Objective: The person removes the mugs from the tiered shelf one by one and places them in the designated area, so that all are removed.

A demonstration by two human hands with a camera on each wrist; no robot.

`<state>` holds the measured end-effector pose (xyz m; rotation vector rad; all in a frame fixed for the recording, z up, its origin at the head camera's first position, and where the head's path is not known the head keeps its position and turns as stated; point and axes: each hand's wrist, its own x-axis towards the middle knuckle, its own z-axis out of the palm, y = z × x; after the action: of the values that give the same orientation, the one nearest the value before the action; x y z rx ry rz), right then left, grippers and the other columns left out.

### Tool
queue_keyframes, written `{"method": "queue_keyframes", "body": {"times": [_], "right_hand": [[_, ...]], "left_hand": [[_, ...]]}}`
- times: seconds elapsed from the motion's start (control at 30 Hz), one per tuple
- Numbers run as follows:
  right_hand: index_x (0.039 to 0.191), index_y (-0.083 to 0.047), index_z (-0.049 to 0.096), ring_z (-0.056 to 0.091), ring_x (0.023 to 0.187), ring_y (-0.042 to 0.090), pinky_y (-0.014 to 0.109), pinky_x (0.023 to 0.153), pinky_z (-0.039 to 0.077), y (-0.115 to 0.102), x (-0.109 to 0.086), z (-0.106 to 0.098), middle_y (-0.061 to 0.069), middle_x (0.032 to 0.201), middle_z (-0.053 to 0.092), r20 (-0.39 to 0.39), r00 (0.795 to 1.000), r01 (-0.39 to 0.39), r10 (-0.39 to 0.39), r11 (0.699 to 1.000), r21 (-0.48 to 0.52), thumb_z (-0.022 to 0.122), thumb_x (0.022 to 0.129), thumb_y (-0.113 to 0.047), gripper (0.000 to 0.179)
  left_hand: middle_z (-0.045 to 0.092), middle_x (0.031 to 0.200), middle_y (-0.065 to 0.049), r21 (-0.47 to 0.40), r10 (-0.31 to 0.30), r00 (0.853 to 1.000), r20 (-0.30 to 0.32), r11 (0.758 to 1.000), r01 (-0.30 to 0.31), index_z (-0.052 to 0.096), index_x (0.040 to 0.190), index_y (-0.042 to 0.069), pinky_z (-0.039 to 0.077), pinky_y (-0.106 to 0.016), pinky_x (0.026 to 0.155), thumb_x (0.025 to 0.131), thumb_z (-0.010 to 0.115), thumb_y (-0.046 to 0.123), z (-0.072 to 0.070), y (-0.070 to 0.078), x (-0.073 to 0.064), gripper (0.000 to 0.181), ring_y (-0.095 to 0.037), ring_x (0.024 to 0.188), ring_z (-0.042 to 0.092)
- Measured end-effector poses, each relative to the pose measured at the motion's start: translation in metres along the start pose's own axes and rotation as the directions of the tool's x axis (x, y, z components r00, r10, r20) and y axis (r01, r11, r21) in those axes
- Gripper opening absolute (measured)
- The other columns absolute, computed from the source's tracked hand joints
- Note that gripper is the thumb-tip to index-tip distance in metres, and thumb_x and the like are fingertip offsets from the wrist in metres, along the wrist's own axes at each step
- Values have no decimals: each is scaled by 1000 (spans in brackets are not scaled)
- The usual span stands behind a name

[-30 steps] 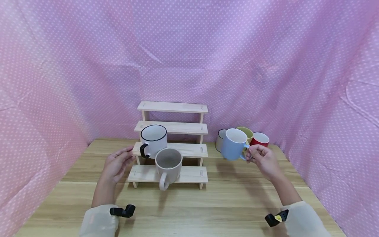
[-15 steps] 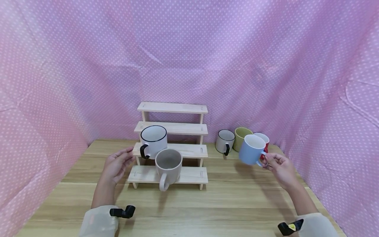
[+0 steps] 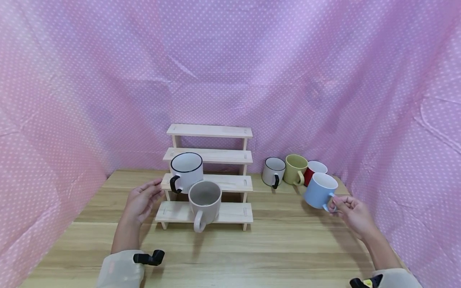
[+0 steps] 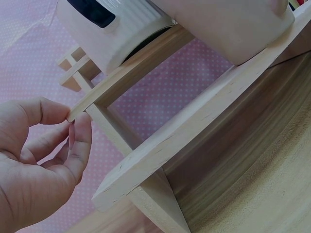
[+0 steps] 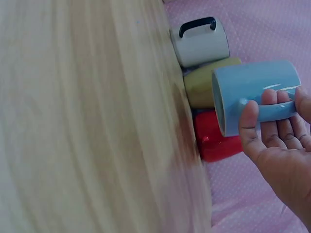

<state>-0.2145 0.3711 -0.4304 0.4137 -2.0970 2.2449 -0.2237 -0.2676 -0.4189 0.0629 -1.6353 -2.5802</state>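
My right hand grips the handle of a light blue mug, held upright in front of a red mug at the right of the table. In the right wrist view the fingers curl through the blue mug's handle. My left hand pinches the left end of the second step from the bottom of a wooden tiered shelf, thumb above and fingers below. On that step stands a white mug with a black rim and handle. A beige mug sits on the lowest step, its handle pointing forward.
Behind the blue mug, along the back of the table, stand a small white mug with a black handle and an olive-green mug, beside the red one. Pink dotted cloth hangs around the back and sides.
My right hand has carried the blue mug to the right and toward me, uncovering the small white and green mugs. The left hand keeps its place at the shelf.
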Motion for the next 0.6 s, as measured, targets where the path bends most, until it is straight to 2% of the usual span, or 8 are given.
{"method": "queue_keyframes", "body": {"times": [0.13, 0.47, 0.6], "right_hand": [[97, 9, 63, 70, 82, 13, 33, 75, 66, 4, -2, -6, 5, 87, 71, -32, 998, -47, 46, 998, -31, 54, 105, -1, 15], [94, 5, 64, 71, 81, 15, 34, 78, 67, 9, -5, -17, 7, 85, 70, -91, 983, -164, 162, 986, -15, 57, 103, 1, 12], [95, 4, 65, 71, 81, 16, 35, 78, 66, 10, -4, -18, 7, 84, 70, -101, 979, -177, 175, 984, -4, 58, 104, -1, 13]], "left_hand": [[74, 104, 1, -2, 1, 1000, 3, 1000, -1, 75, 106, 7, 61, -20, 86, 100, 56, -8, 0, 0, 0, 25, -10, 87, 69], [75, 105, 0, -9, 7, 1000, 9, 1000, -7, 75, 106, 6, 62, -20, 86, 100, 56, -8, 0, -1, 0, 25, -10, 86, 69], [75, 105, 0, -12, 6, 1000, 7, 1000, -5, 75, 107, 5, 62, -20, 85, 100, 56, -8, 0, 0, 0, 24, -9, 86, 69]]}}
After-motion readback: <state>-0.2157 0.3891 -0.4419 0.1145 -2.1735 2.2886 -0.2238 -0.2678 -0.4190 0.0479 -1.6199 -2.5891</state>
